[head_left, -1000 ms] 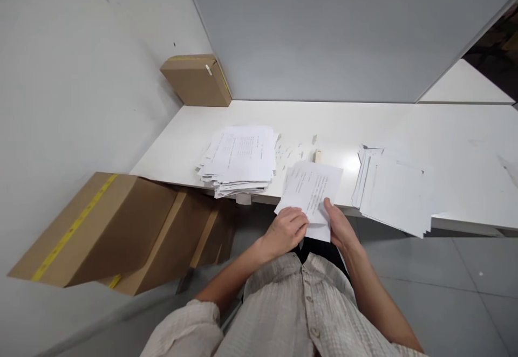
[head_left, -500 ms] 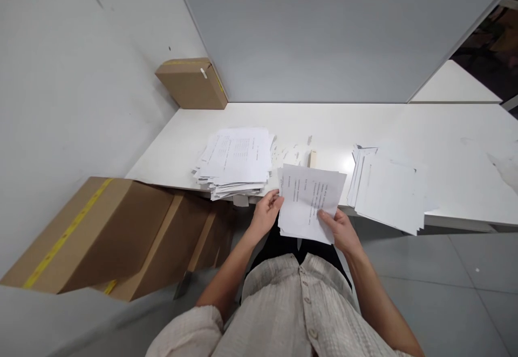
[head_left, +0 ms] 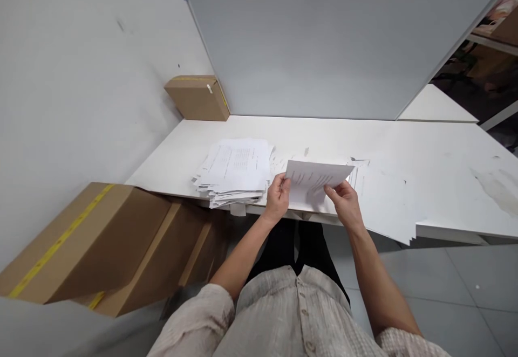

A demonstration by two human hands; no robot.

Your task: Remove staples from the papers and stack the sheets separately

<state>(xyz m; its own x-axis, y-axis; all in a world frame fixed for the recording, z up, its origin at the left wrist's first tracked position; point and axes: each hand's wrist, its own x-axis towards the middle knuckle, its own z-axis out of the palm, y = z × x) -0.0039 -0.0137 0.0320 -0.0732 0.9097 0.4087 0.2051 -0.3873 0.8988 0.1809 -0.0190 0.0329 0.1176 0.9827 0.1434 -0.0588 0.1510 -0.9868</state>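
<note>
Printed paper sheets [head_left: 313, 182] are held between my two hands over the table's front edge, tilted so they look foreshortened. My left hand [head_left: 278, 198] pinches their left edge with thumb and fingers. On the right edge, my right hand [head_left: 343, 203] grips them with the thumb on the printed face. How many sheets are held cannot be told. Left of my hands lies a thick, uneven stack of printed paper [head_left: 238, 165]. To the right, a lower, fanned pile of paper [head_left: 386, 203] overhangs the front edge, partly hidden behind my right hand.
The white table [head_left: 324, 136] runs along a grey panel [head_left: 291, 44]. A small cardboard box [head_left: 198, 98] stands at its back left corner. Larger cardboard boxes [head_left: 93, 238] with yellow tape are below on the left. Dark marks [head_left: 306, 151] show on the tabletop.
The held sheets have risen and tipped from nearly flat to a steep tilt. My left hand has closed on their left edge. The small wooden-coloured block behind them no longer shows.
</note>
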